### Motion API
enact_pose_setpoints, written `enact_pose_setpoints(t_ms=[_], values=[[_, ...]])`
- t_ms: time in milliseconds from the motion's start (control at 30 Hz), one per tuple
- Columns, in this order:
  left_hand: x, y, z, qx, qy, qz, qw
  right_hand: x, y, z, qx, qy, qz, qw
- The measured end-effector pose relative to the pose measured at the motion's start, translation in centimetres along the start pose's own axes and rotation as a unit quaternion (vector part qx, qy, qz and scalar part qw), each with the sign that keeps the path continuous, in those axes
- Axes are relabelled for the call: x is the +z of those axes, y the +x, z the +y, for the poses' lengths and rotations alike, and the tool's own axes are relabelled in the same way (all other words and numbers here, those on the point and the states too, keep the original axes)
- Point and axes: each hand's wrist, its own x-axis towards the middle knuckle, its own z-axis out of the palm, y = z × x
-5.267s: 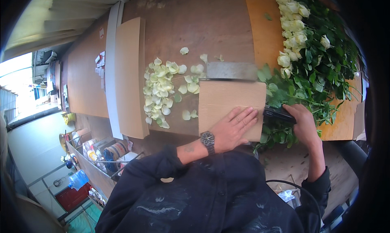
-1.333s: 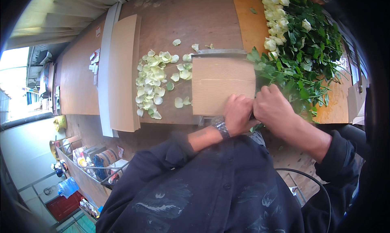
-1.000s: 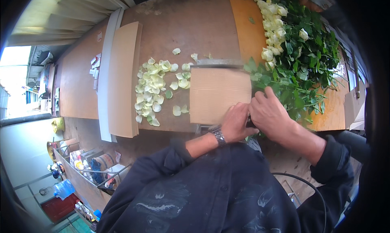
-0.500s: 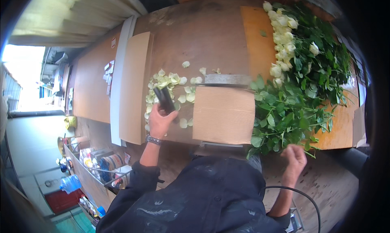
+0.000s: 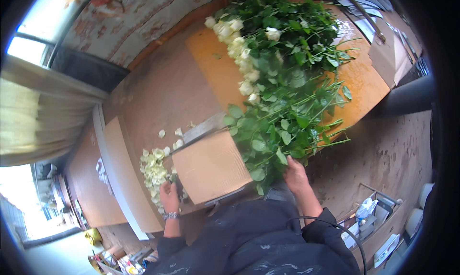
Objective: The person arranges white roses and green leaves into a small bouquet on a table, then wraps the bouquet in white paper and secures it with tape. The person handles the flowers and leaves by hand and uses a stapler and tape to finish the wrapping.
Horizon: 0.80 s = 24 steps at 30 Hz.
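Note:
At the table's left part, my left hand (image 5: 168, 194) is closed on a black hand tool (image 5: 175, 188), partly hidden, beside scattered white petals (image 5: 154, 167). My right hand (image 5: 295, 172) reaches into the lower edge of leafy rose stems (image 5: 287, 131), fingers curled; what they grip is unclear among the leaves. Between my hands lies a corrugated cardboard sheet (image 5: 211, 166), with a flat grey metal piece (image 5: 201, 129) at its far edge. White rose heads (image 5: 239, 50) form a row on the green heap farther back.
A long cardboard stack (image 5: 129, 174) and white strip (image 5: 103, 136) lie left along the brown table (image 5: 167, 93). Papers (image 5: 388, 54) are at the back right. A bin of odds and ends (image 5: 369, 224) stands below right, and a black cable (image 5: 345, 227) crosses my front.
My left hand took the black tool over to the petals and now sits lower there. My right hand moved up and left into the leaves. The view has turned toward the roses.

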Motion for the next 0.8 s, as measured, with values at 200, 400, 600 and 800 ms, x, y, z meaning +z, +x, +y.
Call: enact_pose_setpoints(t_ms=[200,400,600,800], values=[[0.0,-1.5,7.4,-0.083,-0.230,-0.216,0.945,2.6,1.4,1.1,-0.050,0.117,-0.031,0.991],[1.0,-0.6,10.3,-0.106,-0.174,-0.261,0.944,2.9,2.1,1.2,-0.031,0.140,-0.069,0.987],[-1.0,-2.1,16.0,0.058,-0.137,-0.265,0.953,4.4,1.7,0.8,-0.012,0.132,-0.016,0.991],[-5.7,-9.4,25.7,0.155,-0.149,-0.277,0.937,7.4,-4.1,-1.0,-0.063,0.271,-0.120,0.953]])
